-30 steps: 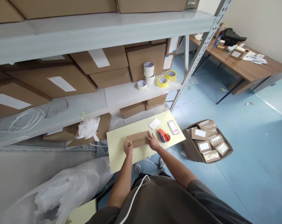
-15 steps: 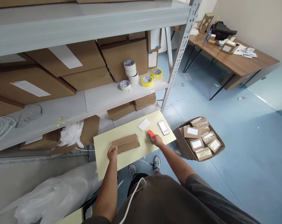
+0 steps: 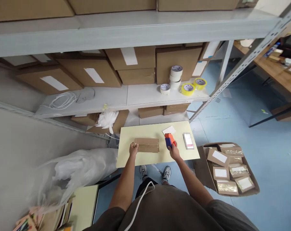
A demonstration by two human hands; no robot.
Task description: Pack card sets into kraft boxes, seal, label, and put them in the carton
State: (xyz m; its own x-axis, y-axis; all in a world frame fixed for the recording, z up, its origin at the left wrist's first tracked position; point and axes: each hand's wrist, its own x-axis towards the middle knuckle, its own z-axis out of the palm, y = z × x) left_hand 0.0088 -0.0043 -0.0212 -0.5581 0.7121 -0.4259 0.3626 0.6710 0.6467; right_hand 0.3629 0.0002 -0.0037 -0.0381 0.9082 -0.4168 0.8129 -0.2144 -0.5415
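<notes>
A small brown cardboard box [image 3: 147, 145] lies on the pale yellow table [image 3: 131, 158]. My left hand [image 3: 133, 149] is closed on its left end. In my right hand [image 3: 175, 152] is a red and blue tape dispenser [image 3: 170, 140], gripped by its handle and held a little to the right of the box. A white card [image 3: 168, 130] lies behind the dispenser, which partly covers it. Near the table's right end is a white slip with a pixelated patch [image 3: 188, 141].
A large open carton [image 3: 200, 170] with several labelled small boxes stands on the floor at right. Behind the table, a metal shelf [image 3: 145, 99] bears white tape rolls [image 3: 176, 73], yellow tape rolls [image 3: 187, 89] and big boxes. Plastic wrap [image 3: 87, 166] lies at left.
The view has swung left. My right hand has turned the tape dispenser, so its blue side now shows. The left hand stays on the box, which now lies straighter in view.
</notes>
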